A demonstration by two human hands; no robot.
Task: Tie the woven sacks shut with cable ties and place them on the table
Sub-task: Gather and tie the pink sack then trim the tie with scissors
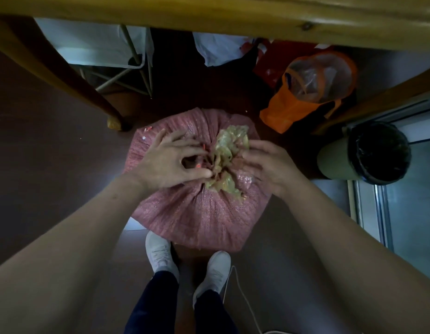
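Pink sack (202, 213) on the floor (40, 141), neck bunched up — left hand (170, 162) and right hand (264, 165) both pinch it. Can't spot a cable tie yet, and the desk (209, 13) lift is left.

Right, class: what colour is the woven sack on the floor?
The woven sack is pinkish-red, with a yellowish liner bunched at its mouth; head view.

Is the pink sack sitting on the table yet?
No, the pink sack stands on the floor, below the table edge.
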